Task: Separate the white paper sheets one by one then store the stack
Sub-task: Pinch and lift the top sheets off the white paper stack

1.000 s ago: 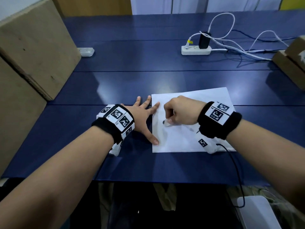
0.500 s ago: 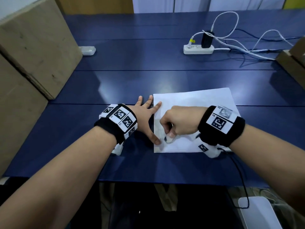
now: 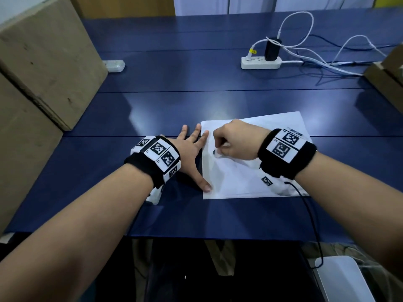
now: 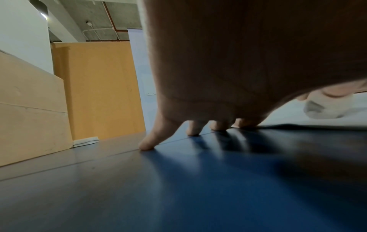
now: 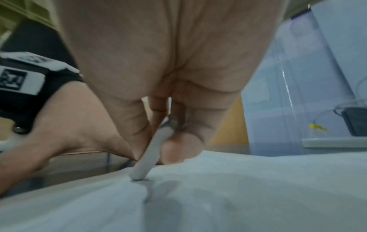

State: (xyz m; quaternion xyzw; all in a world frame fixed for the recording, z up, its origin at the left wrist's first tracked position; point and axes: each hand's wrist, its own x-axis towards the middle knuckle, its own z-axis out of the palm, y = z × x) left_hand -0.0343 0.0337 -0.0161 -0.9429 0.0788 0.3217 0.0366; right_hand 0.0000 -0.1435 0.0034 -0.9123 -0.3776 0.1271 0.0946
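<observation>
A stack of white paper sheets point(image 3: 246, 182) lies on the blue table point(image 3: 174, 105), near its front edge. My left hand point(image 3: 192, 153) rests flat with fingers spread beside the stack's left edge, and its thumb presses the near left corner. In the left wrist view the fingertips point(image 4: 147, 146) touch the table. My right hand point(image 3: 219, 152) is curled over the paper close to the left edge. In the right wrist view the right hand point(image 5: 158, 149) pinches a raised white fold of the top sheet point(image 5: 238, 188) between thumb and finger.
Large cardboard boxes point(image 3: 43, 62) stand along the left side. More boxes point(image 3: 388, 70) sit at the far right. A white power strip point(image 3: 260, 62) with a black adapter and white cables lies at the back. A small white object point(image 3: 113, 66) lies near the left boxes.
My right hand, still pinching the paper, slid toward the near edge and has now moved back up the left edge. The left hand stays planted.
</observation>
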